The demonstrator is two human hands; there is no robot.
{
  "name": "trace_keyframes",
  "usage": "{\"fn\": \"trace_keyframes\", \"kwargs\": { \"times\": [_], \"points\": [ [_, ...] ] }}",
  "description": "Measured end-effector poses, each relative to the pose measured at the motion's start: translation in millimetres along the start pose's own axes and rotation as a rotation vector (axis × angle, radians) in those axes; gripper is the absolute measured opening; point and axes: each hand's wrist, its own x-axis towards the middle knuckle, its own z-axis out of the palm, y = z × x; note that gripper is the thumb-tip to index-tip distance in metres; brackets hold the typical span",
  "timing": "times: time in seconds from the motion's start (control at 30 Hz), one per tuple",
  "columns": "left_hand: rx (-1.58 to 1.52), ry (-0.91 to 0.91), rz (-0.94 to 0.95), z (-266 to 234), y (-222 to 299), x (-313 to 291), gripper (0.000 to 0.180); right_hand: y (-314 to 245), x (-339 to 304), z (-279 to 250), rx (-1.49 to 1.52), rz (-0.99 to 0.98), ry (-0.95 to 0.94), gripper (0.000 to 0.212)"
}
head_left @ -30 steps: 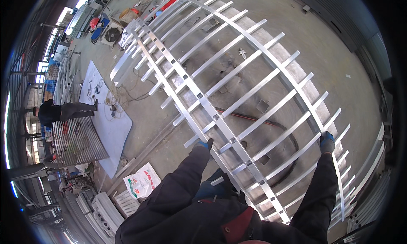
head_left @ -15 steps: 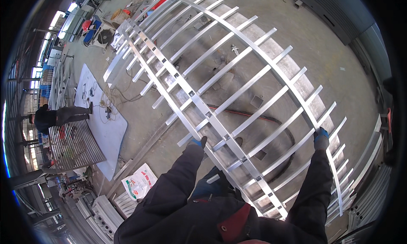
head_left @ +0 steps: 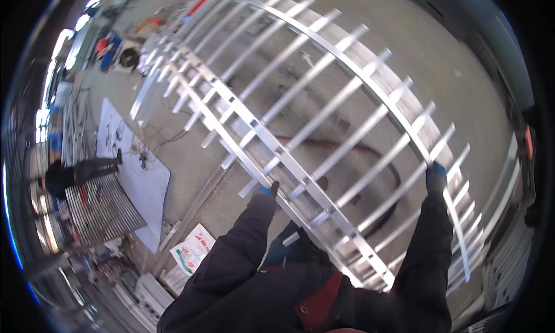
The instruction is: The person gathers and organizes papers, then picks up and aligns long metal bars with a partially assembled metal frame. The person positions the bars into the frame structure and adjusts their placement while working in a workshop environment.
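Observation:
A long silver metal railing panel (head_left: 296, 155) spans the middle of the view, its many parallel bars crossing several long rails. My left hand (head_left: 270, 189), in a dark and blue glove, is closed round the near-left outer rail. On the far-right rail my right hand (head_left: 436, 174), gloved alike, is closed too. The fingers of both hands are partly hidden behind the rails. Several bar ends stick out past the rails on both sides. Motion blurs the bars slightly.
A person (head_left: 78, 174) in dark clothes is at the left, by a slatted metal panel (head_left: 107, 206) and a pale sheet (head_left: 130, 159) with cables. A white printed bag (head_left: 192, 249) lies near my left arm. A dark hose (head_left: 370, 151) curves over the floor beneath the railing.
The railing has shifted a little up and left in view, with my hands still on the same rails. The whole scene has tilted slightly, and the picture is more blurred.

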Motion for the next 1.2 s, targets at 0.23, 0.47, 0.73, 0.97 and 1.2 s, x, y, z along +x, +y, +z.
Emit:
{"fn": "trace_keyframes", "kwargs": {
  "times": [0.23, 0.47, 0.73, 0.97, 1.2],
  "points": [
    [-0.184, -0.314, -0.089, 6, -11, 41, 0.062, -35, 1, -12, -0.109, 0.095, 0.067, 0.004],
    [-0.277, -0.323, -0.253, 6, -30, 29, 0.058, -59, -54, -22, -0.066, 0.339, -0.01, 0.02],
    [-0.25, -0.236, -0.331, -13, -115, -2, 0.054, -93, -241, -30, 0.355, 0.319, 0.409, 0.046],
    [0.012, 0.212, 0.47, 14, -171, -100, 0.044, -122, -433, -33, 0.509, 0.518, 0.189, 0.031],
    [0.054, -0.319, 0.381, 40, -169, -164, 0.041, -207, -571, -50, 0.761, 0.549, -0.348, 0.033]
  ]
}}
